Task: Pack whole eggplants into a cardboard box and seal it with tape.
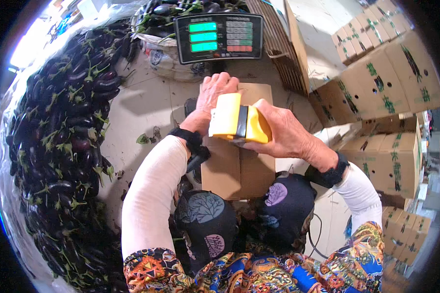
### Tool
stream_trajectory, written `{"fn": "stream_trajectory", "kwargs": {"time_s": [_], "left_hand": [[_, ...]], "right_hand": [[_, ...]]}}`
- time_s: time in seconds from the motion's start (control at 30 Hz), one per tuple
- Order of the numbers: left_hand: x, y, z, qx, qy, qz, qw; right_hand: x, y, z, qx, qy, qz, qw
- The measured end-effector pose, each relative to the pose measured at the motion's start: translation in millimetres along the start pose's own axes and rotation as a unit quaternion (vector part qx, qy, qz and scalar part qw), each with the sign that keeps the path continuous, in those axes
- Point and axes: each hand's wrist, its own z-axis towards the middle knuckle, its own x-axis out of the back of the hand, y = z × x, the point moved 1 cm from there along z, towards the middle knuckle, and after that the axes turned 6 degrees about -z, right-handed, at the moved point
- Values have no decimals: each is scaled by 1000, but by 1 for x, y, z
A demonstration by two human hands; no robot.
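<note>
My right hand (286, 128) is closed around a yellow tape dispenser (258, 126), which carries a thick roll of tape (224, 113) with a pale face. The dispenser hangs over the top of a closed cardboard box (238, 172), in front of my knees. A seam runs lengthwise along the box top. My left hand (218, 89) lies at the far left part of the box, behind the tape roll. Its fingertips bend down near the far edge, and their grip cannot be made out. The tape's contact with the box is hidden.
A scale display (220, 38) with lit green readouts stands beyond the box. Eggplants (66, 139) are heaped on the left, and more fill a woven sack (168, 58). Flattened cardboard (282, 47) leans at the far right. Taped cartons (381, 84) are stacked along the right.
</note>
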Motion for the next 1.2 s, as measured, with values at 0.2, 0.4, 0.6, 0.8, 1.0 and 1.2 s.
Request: {"fn": "stream_trajectory", "kwargs": {"time_s": [0.2, 0.4, 0.6, 0.8, 1.0, 1.2], "left_hand": [[48, -2, -36, 199, 169, -460, 848], [90, 31, -89, 306, -67, -667, 676], [85, 25, -89, 295, -78, -633, 711], [72, 21, -97, 318, -71, -741, 588], [76, 14, -100, 287, -1, -692, 662], [75, 0, -119, 274, 53, -592, 756]], "right_hand": [[5, -6, 0, -49, -21, 13, 998], [7, -14, 4, -45, -33, -6, 998], [2, -23, 10, -32, -37, -19, 999], [3, -30, 18, -30, -62, -70, 995], [3, -35, 27, -44, -98, -97, 989], [2, -44, 34, -31, -128, -132, 982]]}}
